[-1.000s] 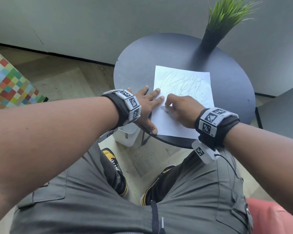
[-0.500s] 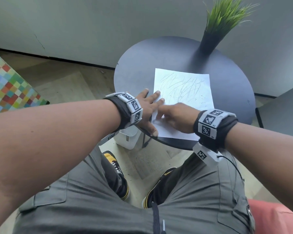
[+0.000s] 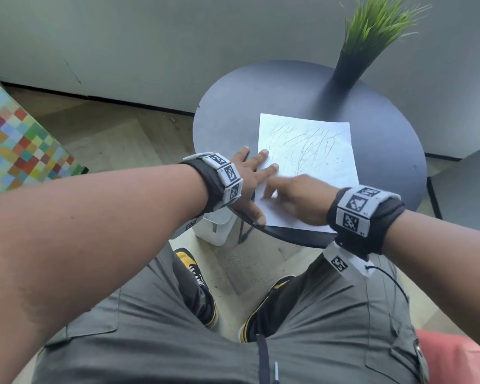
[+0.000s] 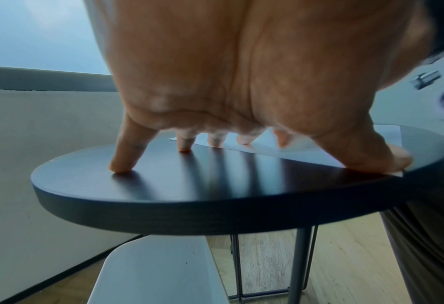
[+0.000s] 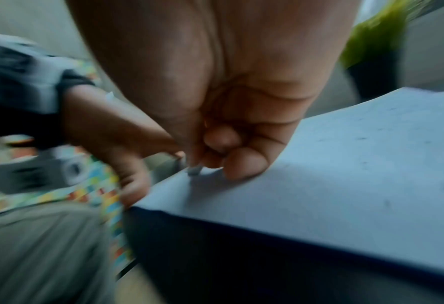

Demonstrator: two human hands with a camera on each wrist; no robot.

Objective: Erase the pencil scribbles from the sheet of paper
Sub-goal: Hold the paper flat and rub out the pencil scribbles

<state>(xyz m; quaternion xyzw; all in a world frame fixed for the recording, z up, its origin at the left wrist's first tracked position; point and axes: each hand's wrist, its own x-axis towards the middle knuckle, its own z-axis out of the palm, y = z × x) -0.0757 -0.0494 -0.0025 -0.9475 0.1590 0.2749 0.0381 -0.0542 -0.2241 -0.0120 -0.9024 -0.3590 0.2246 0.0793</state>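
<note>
Head view: left hand (image 3: pixel 248 176) flat, fingers straight, pinning sheet of paper (image 3: pixel 311 162) at 9 o'clock edge on counter (image 3: pixel 225 126); right hand (image 3: pixel 297 198) pinching small eraser (image 5: pixel 194 171) at 7 o'clock corner.

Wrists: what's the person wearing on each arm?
Bare forearms, no sleeves. Each wrist carries a black strap ringed with white blocks printed with black square markers: left band, right band. A thin black cable trails from the right one.
</note>
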